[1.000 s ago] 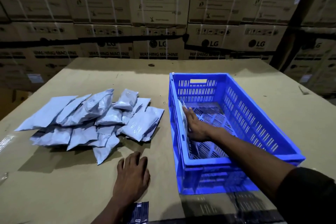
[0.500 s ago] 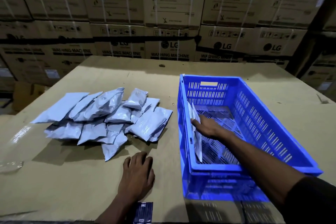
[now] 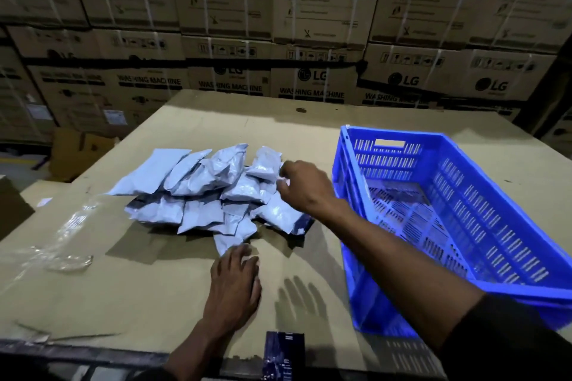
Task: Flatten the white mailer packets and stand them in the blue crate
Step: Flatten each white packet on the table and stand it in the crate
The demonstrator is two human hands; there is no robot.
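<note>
The right hand (image 3: 305, 187) hovered, fingers loosely curled and holding nothing, at the right edge of the mailer pile (image 3: 210, 192), whose packets lay just left of it, nearer than the flat-spread left hand (image 3: 235, 284).

Right hand (image 3: 305, 187) left blue crate (image 3: 464, 195) — now over packet pile (image 3: 210, 192).

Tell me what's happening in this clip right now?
A person is sorting white mailer packets heaped on a cardboard-covered table beside a blue crate. The right hand reaches over the heap's crate-side edge, fingers curled at a packet; whether it grips one is unclear. The left hand rests flat on the table near the heap.
</note>
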